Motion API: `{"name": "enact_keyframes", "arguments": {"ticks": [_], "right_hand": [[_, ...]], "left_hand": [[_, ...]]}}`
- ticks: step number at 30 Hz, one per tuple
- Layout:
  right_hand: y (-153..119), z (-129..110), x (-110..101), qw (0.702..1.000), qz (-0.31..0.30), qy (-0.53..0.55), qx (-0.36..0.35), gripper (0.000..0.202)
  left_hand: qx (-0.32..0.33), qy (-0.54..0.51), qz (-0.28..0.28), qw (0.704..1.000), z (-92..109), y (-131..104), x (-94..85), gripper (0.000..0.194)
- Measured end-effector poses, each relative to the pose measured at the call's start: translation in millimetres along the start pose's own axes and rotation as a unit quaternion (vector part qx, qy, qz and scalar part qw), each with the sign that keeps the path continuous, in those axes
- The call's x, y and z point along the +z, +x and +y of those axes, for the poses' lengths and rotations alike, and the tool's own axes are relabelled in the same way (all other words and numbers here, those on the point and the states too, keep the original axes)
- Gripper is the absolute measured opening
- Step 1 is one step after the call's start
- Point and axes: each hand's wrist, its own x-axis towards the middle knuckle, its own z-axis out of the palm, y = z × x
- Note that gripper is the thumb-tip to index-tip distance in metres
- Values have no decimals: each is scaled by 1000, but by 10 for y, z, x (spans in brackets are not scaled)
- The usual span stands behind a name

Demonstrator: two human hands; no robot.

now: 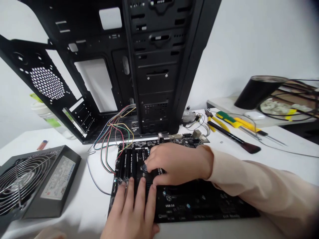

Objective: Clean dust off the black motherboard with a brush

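Observation:
A black motherboard (181,209) lies flat on the table in front of me. My left hand (132,209) rests palm down on its near left part, fingers stretched and spread over the slots. From the right, my right hand (179,162) reaches across the board with curled fingers. Its index fingertip is at the edge of a round coin cell battery (145,168), and its thumb sits lower, close to my left index fingertip. My right hand hides the board's middle. Thin coloured wires (107,142) run from the computer case (161,93) to the board's left side.
At left stands a power supply unit (61,177) with a fan grille. Behind it are a small orange-and-blue item (42,145) and a lidded tub (48,116). Pliers (216,121), a green-and-yellow screwdriver (228,119) and a brush (239,141) lie right; a black cylinder (258,93) sits beyond.

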Motion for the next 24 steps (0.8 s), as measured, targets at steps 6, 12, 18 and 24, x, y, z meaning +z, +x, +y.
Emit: {"name": "enact_keyframes", "arguments": {"ticks": [6, 12, 18, 24], "right_hand": [[23, 20, 4, 1000, -3, 9, -2, 15], [24, 18, -6, 1000, -12, 11, 1, 17], [27, 24, -21, 1000, -16, 20, 3, 17], [27, 32, -17, 1000, -7, 25, -8, 17]], "left_hand": [[15, 7, 1, 1000, 3, 9, 20, 61], [16, 20, 9, 1000, 8, -3, 19, 55], [18, 20, 21, 999, 10, -36, 59, 55], [17, 47, 73, 996, 9, -58, 124, 50]]}}
